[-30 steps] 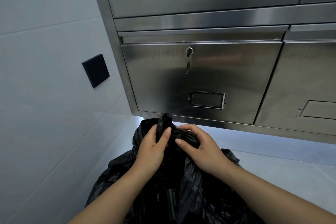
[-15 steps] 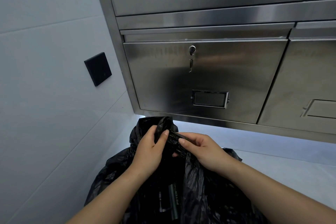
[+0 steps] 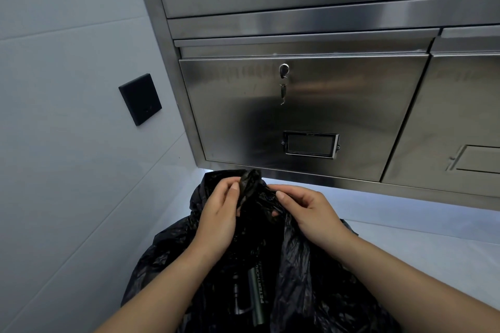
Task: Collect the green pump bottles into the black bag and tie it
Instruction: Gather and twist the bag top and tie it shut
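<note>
While the black bag (image 3: 311,278) sits on the bench (image 3: 419,246), the left hand (image 3: 216,222) and right hand (image 3: 313,213) pinch its gathered neck (12 o'clock of the bag).

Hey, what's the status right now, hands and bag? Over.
Left hand grips the black bag by its twisted top. Right hand pinches the other flap. Not tied; a bottle shows through the gap. Nothing in the way.

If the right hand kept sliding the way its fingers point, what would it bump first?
Probably the twisted neck of the black bag, which the right hand grips. Right behind that is the left hand. Depth is hard to judge here.
</note>
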